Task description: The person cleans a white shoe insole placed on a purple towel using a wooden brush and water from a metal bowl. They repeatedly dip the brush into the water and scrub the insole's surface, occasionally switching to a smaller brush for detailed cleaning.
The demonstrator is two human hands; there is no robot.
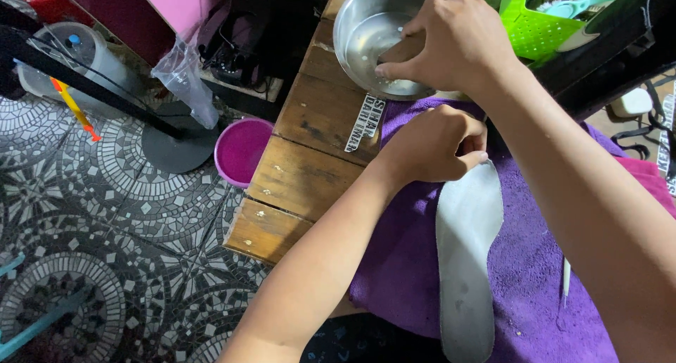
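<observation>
The left hand (429, 146) is bent over the near tip of a grey shoe insole (466, 254), its thumb and fingers pinched together in a closed grip at that tip; whether they actually clamp the insole or something small against it cannot be told from here. The insole lies flat on a purple towel (535, 264), running from the left hand down toward the bottom edge of the view. The right hand (451, 42) reaches beyond the insole into a steel bowl (359, 32), fingers curled down against the bowl's inner wall and floor, with a brownish piece partly hidden beneath them; its grip looks closed on that piece, though the fingers cover most of it. The bowl sits on the wooden surface (303, 173) just past the towel's far edge. A green plastic basket (539, 25) stands right of the bowl. Left of the insole, off the surface, a pink bucket (241, 150) rests on the patterned tile floor (91, 215), beside a clear plastic bag (184, 78). A thin white stick (565, 278) lies on the towel, right of the insole.
</observation>
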